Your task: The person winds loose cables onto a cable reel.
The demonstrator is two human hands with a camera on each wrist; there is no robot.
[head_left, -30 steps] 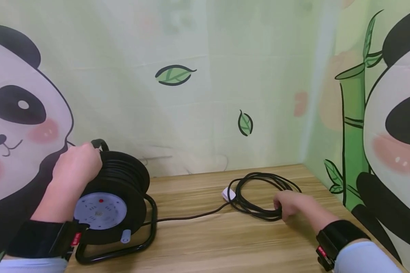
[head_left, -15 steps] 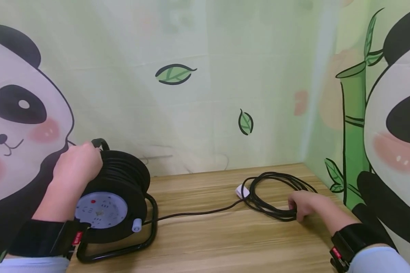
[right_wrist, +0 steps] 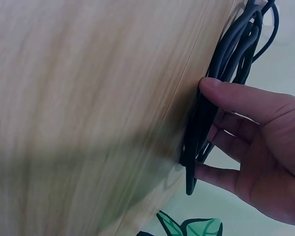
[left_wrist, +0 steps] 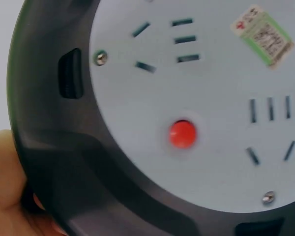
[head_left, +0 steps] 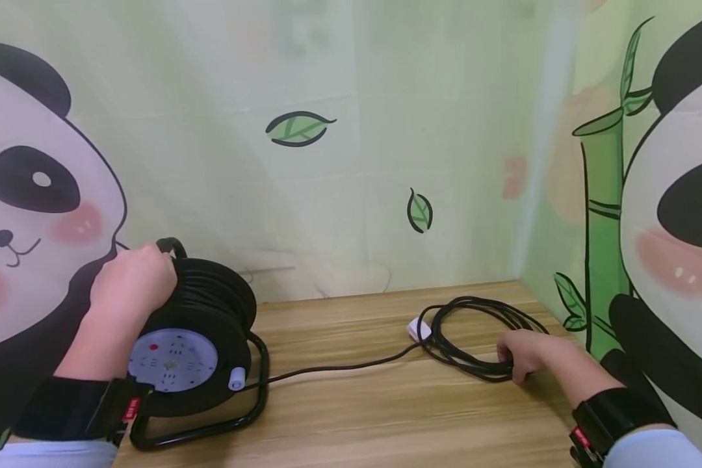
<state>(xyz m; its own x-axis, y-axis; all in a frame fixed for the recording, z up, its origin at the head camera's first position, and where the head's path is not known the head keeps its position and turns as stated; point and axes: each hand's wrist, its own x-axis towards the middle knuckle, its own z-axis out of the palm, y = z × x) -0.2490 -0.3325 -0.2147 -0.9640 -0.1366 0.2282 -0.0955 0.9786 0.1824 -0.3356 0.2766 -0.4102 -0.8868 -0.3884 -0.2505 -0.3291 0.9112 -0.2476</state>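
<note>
Both hands sit well apart on either side of my view, each clamped on something. From where I watch, the left hand (head_left: 133, 276) comes up along the left of the black cable reel (head_left: 232, 348), its back turned toward me, and grips the handle (head_left: 173, 247) at the reel's top; most of its fingers are hidden from me. Well to the right of the reel, the right hand (head_left: 523, 353) reaches forward, low over the wooden table (head_left: 351, 416), and pinches a loose coil (head_left: 474, 369) of black cable. Through the right wrist camera I see the thumb on one side of the bundled strands and fingers on the other. As for what the reel holds, its drum carries many turns of wound cable (head_left: 207, 283), and a single strand (head_left: 339, 368) runs from the reel's right side across the table to the coil. A small white piece (head_left: 418, 329) lies at the coil's edge nearest the reel. I have the reel upright on its tubular stand (head_left: 201, 435), at the table's left, its pale socket plate (head_left: 172, 361) facing the near side with a red button (left_wrist: 182, 134), and a light knob (head_left: 237, 379) low at the plate's right.
</note>
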